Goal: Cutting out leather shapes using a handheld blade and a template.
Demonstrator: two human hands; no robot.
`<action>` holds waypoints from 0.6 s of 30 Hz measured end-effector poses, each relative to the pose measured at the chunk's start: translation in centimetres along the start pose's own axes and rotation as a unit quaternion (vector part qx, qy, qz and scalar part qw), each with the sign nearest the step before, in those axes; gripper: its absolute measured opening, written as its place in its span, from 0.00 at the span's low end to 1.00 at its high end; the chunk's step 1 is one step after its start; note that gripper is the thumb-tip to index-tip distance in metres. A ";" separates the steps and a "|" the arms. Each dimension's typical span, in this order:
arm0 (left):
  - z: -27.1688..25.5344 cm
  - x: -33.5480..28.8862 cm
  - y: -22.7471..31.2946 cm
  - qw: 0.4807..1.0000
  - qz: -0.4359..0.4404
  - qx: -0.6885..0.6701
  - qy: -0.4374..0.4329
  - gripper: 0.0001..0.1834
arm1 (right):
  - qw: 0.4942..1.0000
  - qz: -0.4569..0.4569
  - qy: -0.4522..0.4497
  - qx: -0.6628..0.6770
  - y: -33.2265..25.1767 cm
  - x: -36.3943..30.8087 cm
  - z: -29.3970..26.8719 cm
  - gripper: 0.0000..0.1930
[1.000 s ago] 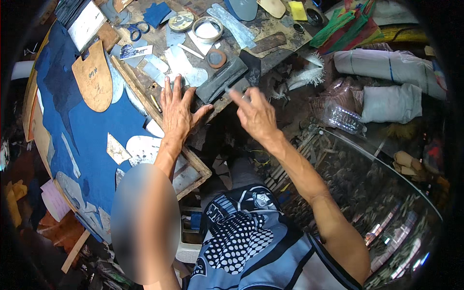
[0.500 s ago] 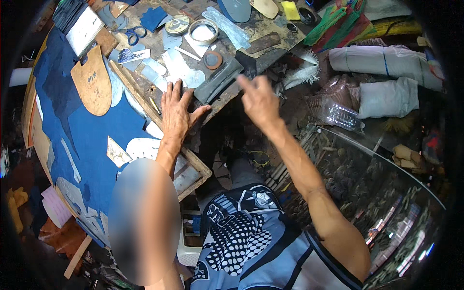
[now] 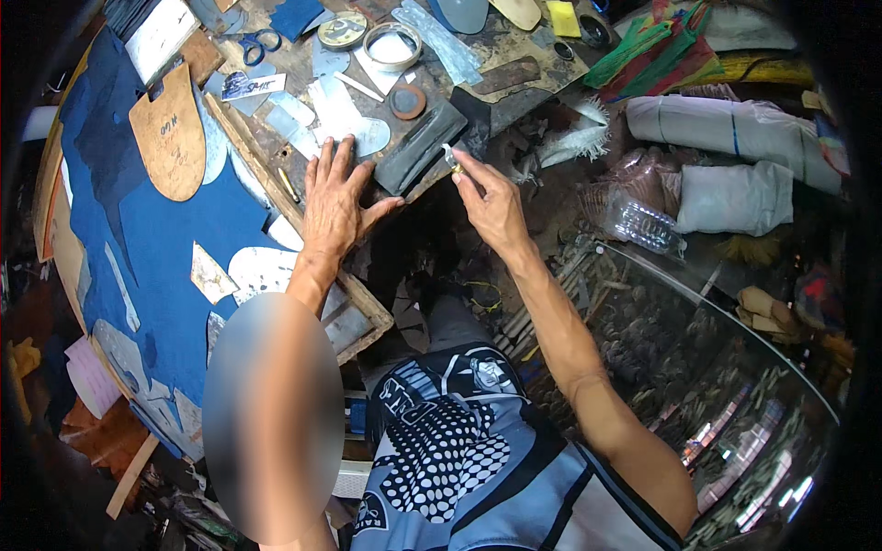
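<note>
My left hand point(image 3: 338, 197) lies flat on the near edge of the workbench point(image 3: 432, 188), fingers spread, beside a long dark grey block point(image 3: 421, 147) that looks like a sharpening stone. My right hand point(image 3: 494, 207) is closed, pinching a small knife point(image 3: 448, 158) between thumb and fingers. Its short shiny blade points up, close to the right edge of the block; whether they touch I cannot tell. Just beyond the block sits a round reddish-brown disc point(image 3: 406, 102) with a dark centre. Pale, leaf-shaped pattern pieces point(image 3: 371, 136) lie past my left fingertips.
Blue-handled scissors point(image 3: 258, 46), a roll of tape point(image 3: 392, 46) and a round tin point(image 3: 343, 30) rest farther back. A tan sole-shaped template point(image 3: 170, 138) lies on blue material point(image 3: 156, 248) at left. White wrapped bundles point(image 3: 735, 129) stand at right, near a clear plastic bottle point(image 3: 648, 225).
My right hand, blurred by motion before, is now sharp and slightly lower, with the knife visible. My left hand keeps its place on the bench, and the whole view has shifted a little.
</note>
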State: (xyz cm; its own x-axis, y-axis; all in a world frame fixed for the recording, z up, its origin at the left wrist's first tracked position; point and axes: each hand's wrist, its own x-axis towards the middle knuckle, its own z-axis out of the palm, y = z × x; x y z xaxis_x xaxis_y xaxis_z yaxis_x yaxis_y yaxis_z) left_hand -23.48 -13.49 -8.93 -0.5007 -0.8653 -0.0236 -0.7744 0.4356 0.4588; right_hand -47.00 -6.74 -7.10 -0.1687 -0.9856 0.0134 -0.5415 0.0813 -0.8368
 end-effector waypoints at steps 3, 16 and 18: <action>0.0 0.1 0.0 1.000 -0.002 -0.001 -0.003 0.37 | 0.998 0.027 -0.027 -0.049 0.5 0.0 0.0 0.18; 0.1 0.0 -0.1 1.000 0.013 -0.013 0.004 0.35 | 0.995 0.022 0.018 -0.094 1.9 0.2 0.4 0.20; 0.1 0.0 -0.2 1.000 0.010 -0.012 0.006 0.36 | 0.991 -0.057 -0.040 -0.117 1.0 -1.2 1.3 0.19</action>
State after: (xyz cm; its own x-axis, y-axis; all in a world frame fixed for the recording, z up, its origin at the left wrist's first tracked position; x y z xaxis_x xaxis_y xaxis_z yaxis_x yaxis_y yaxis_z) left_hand -23.39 -13.60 -9.09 -0.5106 -0.8598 -0.0038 -0.7549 0.4462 0.4807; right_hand -46.28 -5.65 -8.64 -0.0359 -0.9982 0.0490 -0.7310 -0.0072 -0.6824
